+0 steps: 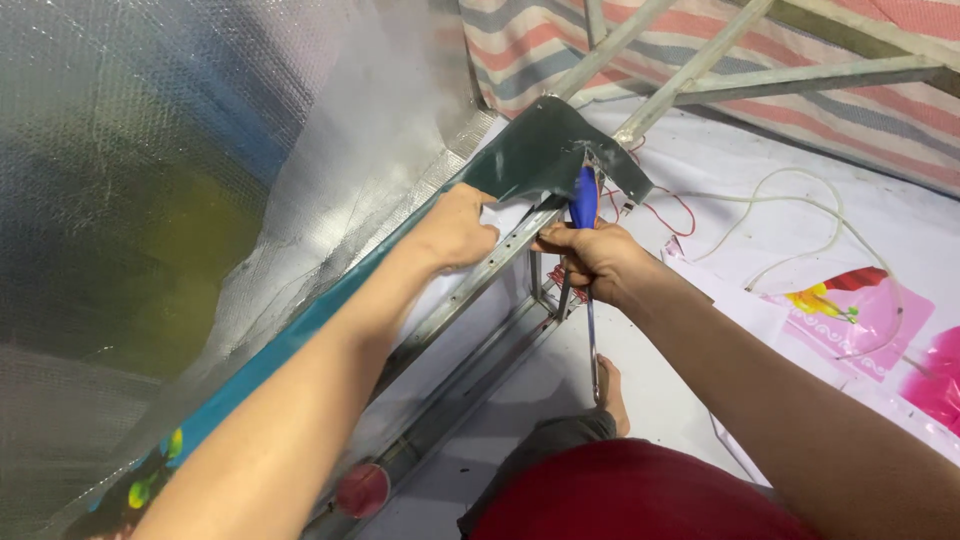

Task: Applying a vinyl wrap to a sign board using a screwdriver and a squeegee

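- Head view: the left hand (455, 228) is curled, its grip pressed together on the edge of a dark green, smooth plastic sheet (545, 150) where that sheet folds over a grey angled metal frame bar (470, 290) with small holes along it.
- The fingertips of that hand are tucked under the sheet's edge, against a white patch of material just beside them.
- The right hand (595, 258) is closed in a fist-like grip around a blue-handled screwdriver with a thin steel shaft (585, 200); the blue handle sticks up above the fist and the shaft runs down below it.
- The handle's top lies against the folded corner of the green sheet, just beside the frame bar and close to the left hand.
- The sheet's lower edge continues as a teal strip with bright printed shapes along the bar.
- On the left hangs a silver, bubbled foil insulation sheet (180, 200), shiny and wrinkled.
- Behind the hands, pale grey metal struts (690, 75) cross in front of a striped woven tarpaulin in red, white and blue (850, 100).
- A white floor covering (760, 160) carries a thin red wire (670, 210), a clear looping plastic tube (800, 205) and pink printed paper pieces (870, 315).
- At the bottom, red fabric clothing (640, 495) and a bare foot (610, 395) show.
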